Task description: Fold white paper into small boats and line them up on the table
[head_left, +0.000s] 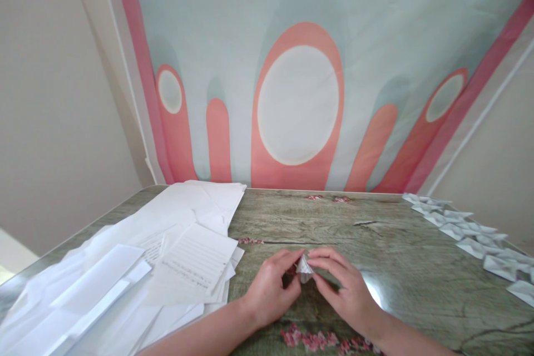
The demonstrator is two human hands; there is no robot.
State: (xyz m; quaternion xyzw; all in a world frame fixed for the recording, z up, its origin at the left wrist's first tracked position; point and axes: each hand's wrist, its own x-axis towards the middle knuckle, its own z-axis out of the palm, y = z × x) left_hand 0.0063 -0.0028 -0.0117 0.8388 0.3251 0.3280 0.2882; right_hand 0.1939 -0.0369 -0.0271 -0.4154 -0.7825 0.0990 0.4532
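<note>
A small folded piece of white paper [305, 269] is held up just above the table, at the lower middle of the head view. It comes to a point at the top and shows faint lines on its side. My left hand [273, 289] pinches its left side between thumb and fingers. From the right, my right hand [340, 283] grips the other side with thumb and fingertips. Parts of the folded paper are covered by the fingers.
Loose sheets and paper strips [196, 261], some with writing, are heaped on the left of the wood-patterned table [292, 222]. A row of folded paper pieces [471, 233] runs along the right edge. Behind the table stands a wall with a coral and pale blue covering [233, 22].
</note>
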